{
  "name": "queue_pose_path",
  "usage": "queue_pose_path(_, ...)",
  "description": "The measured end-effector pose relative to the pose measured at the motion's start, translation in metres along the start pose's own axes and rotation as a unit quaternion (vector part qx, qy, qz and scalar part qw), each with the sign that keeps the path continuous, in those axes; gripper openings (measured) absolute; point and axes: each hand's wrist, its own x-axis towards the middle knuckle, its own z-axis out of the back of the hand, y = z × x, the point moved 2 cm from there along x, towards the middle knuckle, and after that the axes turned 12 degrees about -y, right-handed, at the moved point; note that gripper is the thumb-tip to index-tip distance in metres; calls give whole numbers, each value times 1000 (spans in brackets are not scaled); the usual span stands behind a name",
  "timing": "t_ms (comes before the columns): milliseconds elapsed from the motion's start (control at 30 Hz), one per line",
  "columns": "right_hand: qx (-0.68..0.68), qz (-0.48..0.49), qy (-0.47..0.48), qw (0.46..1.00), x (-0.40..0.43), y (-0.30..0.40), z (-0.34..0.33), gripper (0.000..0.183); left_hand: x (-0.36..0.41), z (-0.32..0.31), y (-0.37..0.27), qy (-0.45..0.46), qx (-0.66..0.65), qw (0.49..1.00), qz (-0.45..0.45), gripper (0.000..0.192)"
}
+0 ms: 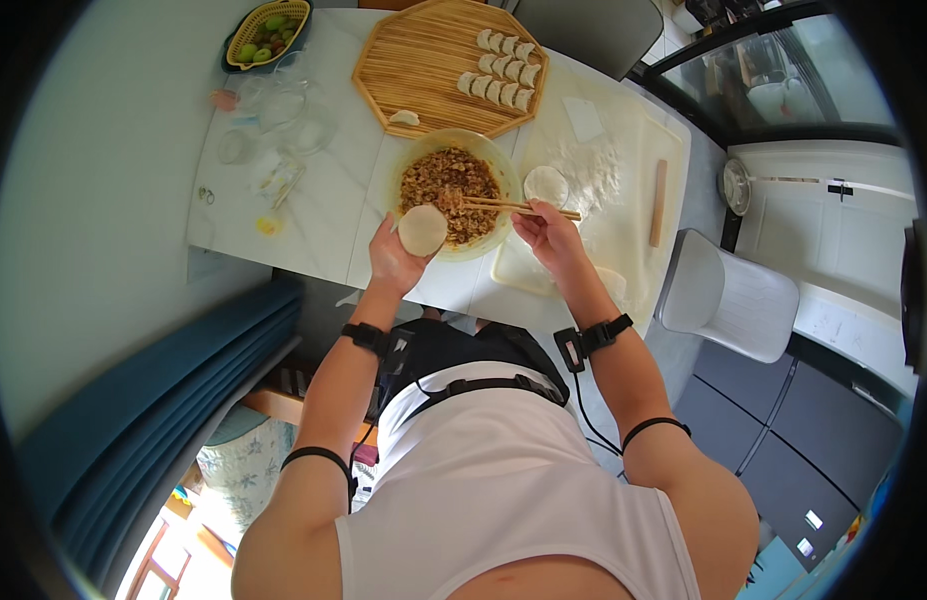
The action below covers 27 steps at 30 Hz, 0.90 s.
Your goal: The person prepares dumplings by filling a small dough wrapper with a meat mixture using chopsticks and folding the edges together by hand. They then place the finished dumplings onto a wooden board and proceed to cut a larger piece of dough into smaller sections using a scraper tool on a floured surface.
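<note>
On my left hand [400, 256] rests a round dumpling wrapper [423, 230], held over the near left rim of a large bowl [510, 174]. The bowl contains a brown minced filling [450, 169]. My right hand [547, 234] grips a pair of wooden chopsticks [501, 205], whose tips reach over the filling with a small clump [450, 198] at their ends. Just beyond my right hand, a stack of round wrappers [546, 187] lies on a floured mat [621, 232]. Several folded dumplings [501, 91] sit in rows on a slatted wooden tray [426, 60], and a single dumpling [405, 118] lies near its close edge.
A rolling pin [659, 202] and a white scraper [582, 119] lie on the mat. Glassware [283, 112] and small packets [279, 176] stand on the table's left side. Farther back is a fruit basket [268, 36]. A grey chair [726, 296] stands beyond the right edge.
</note>
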Motion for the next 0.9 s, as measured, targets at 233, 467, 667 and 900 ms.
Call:
queue_pose_path(233, 9, -21, 43, 999, -12, -17, -4, 19, 2, -32, 4, 67, -5, 998, -12, 63)
queue_pose_path(467, -74, 67, 10, 995, -33, -27, -24, 19, 11, -13, 18, 25, 123, 987, -97, 40)
queue_pose_path(667, -141, 116, 9, 983, -58, -24, -37, 23, 22, -4, 24, -2, 137, 983, -124, 42)
queue_pose_path(900, -149, 143, -11, 979, -76, 16, -17, 23, 19, -5, 14, -13, 132, 983, -126, 36)
